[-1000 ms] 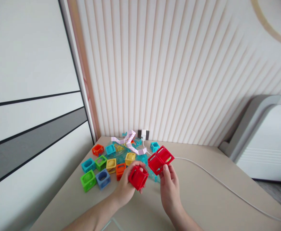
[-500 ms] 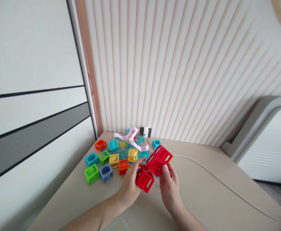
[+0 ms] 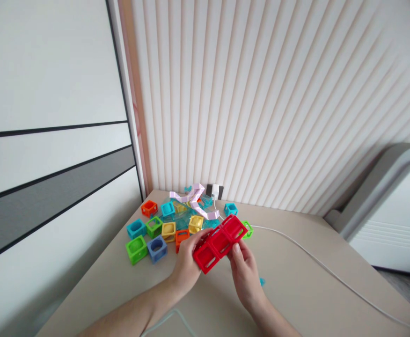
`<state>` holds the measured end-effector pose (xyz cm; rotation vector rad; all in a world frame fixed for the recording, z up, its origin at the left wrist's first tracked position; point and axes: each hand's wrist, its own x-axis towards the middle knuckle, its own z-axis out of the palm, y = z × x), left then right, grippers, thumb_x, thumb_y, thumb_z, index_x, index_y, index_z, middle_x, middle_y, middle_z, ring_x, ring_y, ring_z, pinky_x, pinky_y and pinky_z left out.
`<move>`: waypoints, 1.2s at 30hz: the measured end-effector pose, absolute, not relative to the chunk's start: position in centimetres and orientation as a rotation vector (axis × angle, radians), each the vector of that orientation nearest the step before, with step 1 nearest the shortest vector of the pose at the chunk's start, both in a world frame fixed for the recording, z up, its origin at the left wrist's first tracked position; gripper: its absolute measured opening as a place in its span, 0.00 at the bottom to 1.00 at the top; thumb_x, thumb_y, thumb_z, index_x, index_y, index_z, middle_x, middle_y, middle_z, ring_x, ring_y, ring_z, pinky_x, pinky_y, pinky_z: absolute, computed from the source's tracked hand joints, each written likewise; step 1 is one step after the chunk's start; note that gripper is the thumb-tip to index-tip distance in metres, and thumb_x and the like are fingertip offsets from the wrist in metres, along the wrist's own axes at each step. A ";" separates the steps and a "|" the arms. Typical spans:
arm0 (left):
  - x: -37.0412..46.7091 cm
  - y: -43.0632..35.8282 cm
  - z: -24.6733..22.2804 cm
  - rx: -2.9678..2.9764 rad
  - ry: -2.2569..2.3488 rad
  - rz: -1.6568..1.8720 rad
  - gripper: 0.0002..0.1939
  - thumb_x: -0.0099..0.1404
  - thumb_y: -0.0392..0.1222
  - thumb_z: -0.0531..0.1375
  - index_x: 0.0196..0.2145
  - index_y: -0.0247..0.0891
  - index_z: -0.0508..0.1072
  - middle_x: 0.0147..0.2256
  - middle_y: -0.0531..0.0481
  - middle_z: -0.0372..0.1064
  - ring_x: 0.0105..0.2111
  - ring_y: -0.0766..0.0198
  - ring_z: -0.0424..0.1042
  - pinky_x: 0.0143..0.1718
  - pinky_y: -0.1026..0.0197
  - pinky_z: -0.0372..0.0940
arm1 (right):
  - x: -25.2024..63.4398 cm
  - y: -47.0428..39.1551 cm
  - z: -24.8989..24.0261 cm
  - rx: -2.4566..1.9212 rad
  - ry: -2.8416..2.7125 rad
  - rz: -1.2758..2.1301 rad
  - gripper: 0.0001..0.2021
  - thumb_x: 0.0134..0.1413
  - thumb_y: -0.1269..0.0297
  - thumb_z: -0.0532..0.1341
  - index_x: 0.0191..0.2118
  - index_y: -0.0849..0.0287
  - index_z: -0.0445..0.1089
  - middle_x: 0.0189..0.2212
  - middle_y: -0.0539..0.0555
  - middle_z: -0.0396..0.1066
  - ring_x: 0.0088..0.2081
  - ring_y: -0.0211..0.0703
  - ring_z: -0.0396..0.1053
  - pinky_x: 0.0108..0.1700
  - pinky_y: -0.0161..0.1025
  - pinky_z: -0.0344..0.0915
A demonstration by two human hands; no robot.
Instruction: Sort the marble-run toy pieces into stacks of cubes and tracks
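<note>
Three red hollow cube blocks (image 3: 220, 242) form a straight, tilted row above the table, their faces touching. My left hand (image 3: 188, 262) grips the lower left end of this row. At the upper right part, my right hand (image 3: 243, 269) holds it with the thumb on the near side and the other fingers mostly hidden behind. Just beyond my left hand lie an orange cube block (image 3: 181, 238) and a yellow cube block (image 3: 195, 224). A green cube block (image 3: 247, 230) shows past the right end of the red row.
More cube blocks, including a blue one (image 3: 157, 249) and a lime green one (image 3: 136, 250), cover the table's left. Behind them are a pale purple zigzag piece (image 3: 205, 213) and clear teal pieces. A white cable (image 3: 306, 250) runs from a charger (image 3: 215, 191) across the right side.
The single red cube in my left hand has come up against the red pair in my right hand, making one row of three. The view has shifted slightly.
</note>
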<state>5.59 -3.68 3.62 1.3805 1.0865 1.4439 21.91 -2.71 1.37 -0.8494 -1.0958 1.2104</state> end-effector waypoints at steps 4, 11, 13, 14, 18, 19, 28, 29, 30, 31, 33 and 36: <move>5.5 -3.7 4.3 1.424 1.051 1.429 0.19 0.58 0.38 0.70 0.49 0.43 0.80 0.43 0.45 0.82 0.43 0.49 0.80 0.46 0.53 0.74 | 22.2 -2.6 1.3 -0.854 -1.138 1.181 0.21 0.60 0.43 0.64 0.42 0.57 0.78 0.30 0.52 0.74 0.32 0.43 0.69 0.40 0.40 0.69; 5.5 -4.3 5.7 1.552 1.012 1.405 0.12 0.62 0.38 0.67 0.44 0.43 0.83 0.36 0.48 0.82 0.35 0.52 0.79 0.39 0.56 0.73 | 21.9 -2.9 2.8 -0.812 -1.119 1.165 0.20 0.58 0.46 0.67 0.49 0.55 0.76 0.36 0.53 0.75 0.32 0.42 0.68 0.39 0.40 0.68; 5.5 -4.4 6.1 1.564 1.027 1.403 0.09 0.62 0.38 0.67 0.41 0.41 0.84 0.32 0.49 0.81 0.31 0.54 0.77 0.35 0.58 0.71 | 21.8 -2.9 2.9 -0.792 -1.103 1.180 0.20 0.58 0.46 0.67 0.50 0.54 0.76 0.34 0.52 0.74 0.31 0.41 0.67 0.38 0.39 0.68; 5.5 -4.5 6.1 1.567 1.034 1.397 0.08 0.62 0.39 0.67 0.40 0.40 0.84 0.30 0.49 0.81 0.29 0.56 0.76 0.33 0.59 0.70 | 21.8 -2.9 2.9 -0.784 -1.101 1.192 0.20 0.59 0.46 0.67 0.49 0.54 0.76 0.32 0.51 0.74 0.31 0.40 0.67 0.38 0.38 0.67; 5.5 -4.4 5.5 1.539 1.010 1.347 0.07 0.64 0.40 0.65 0.36 0.36 0.83 0.26 0.50 0.78 0.25 0.61 0.72 0.29 0.62 0.67 | 21.9 -2.8 2.6 -0.761 -1.090 1.228 0.19 0.58 0.46 0.67 0.45 0.56 0.77 0.29 0.51 0.73 0.29 0.39 0.65 0.36 0.36 0.66; 5.5 -4.4 5.2 1.511 1.002 1.333 0.07 0.64 0.41 0.65 0.35 0.35 0.83 0.25 0.50 0.77 0.25 0.62 0.71 0.28 0.63 0.66 | 21.9 -2.8 2.6 -0.762 -1.087 1.232 0.19 0.58 0.46 0.67 0.44 0.57 0.77 0.30 0.51 0.73 0.29 0.39 0.64 0.35 0.36 0.65; 5.4 -4.4 4.8 1.437 1.013 1.300 0.09 0.62 0.41 0.67 0.28 0.34 0.79 0.22 0.50 0.73 0.23 0.65 0.69 0.25 0.66 0.63 | 22.1 -2.6 2.5 -0.773 -1.076 1.240 0.19 0.56 0.46 0.69 0.45 0.56 0.77 0.32 0.52 0.73 0.30 0.40 0.65 0.36 0.37 0.66; 5.4 -4.4 4.9 1.434 1.007 1.301 0.09 0.63 0.42 0.67 0.28 0.34 0.79 0.22 0.50 0.74 0.23 0.65 0.69 0.25 0.66 0.63 | 22.1 -2.6 2.5 -0.767 -1.080 1.241 0.19 0.56 0.46 0.69 0.45 0.55 0.77 0.32 0.52 0.73 0.30 0.40 0.65 0.36 0.37 0.66; 5.4 -4.4 4.8 1.426 0.999 1.301 0.09 0.63 0.42 0.66 0.28 0.34 0.79 0.23 0.50 0.74 0.24 0.65 0.69 0.25 0.66 0.64 | 22.1 -2.6 2.5 -0.759 -1.086 1.245 0.18 0.57 0.47 0.69 0.45 0.55 0.77 0.31 0.52 0.73 0.30 0.40 0.65 0.36 0.37 0.66; 5.4 -4.4 4.8 1.416 0.989 1.301 0.10 0.64 0.43 0.66 0.29 0.33 0.79 0.24 0.49 0.74 0.24 0.65 0.70 0.25 0.66 0.64 | 22.2 -2.6 2.5 -0.751 -1.091 1.250 0.18 0.57 0.47 0.68 0.45 0.55 0.77 0.31 0.52 0.73 0.30 0.40 0.65 0.36 0.37 0.66; 5.5 -4.5 4.6 1.379 0.968 1.301 0.10 0.64 0.44 0.66 0.32 0.33 0.80 0.25 0.48 0.75 0.24 0.65 0.70 0.25 0.65 0.65 | 22.2 -2.6 2.5 -0.738 -1.102 1.251 0.17 0.58 0.48 0.68 0.44 0.55 0.77 0.30 0.51 0.73 0.29 0.39 0.65 0.35 0.36 0.66; 5.7 -4.5 4.2 1.291 0.950 1.349 0.12 0.63 0.45 0.67 0.40 0.34 0.80 0.27 0.48 0.76 0.24 0.64 0.71 0.23 0.65 0.66 | 22.2 -2.7 2.3 -0.735 -1.125 1.240 0.16 0.59 0.48 0.68 0.44 0.55 0.78 0.29 0.50 0.72 0.29 0.38 0.64 0.35 0.35 0.65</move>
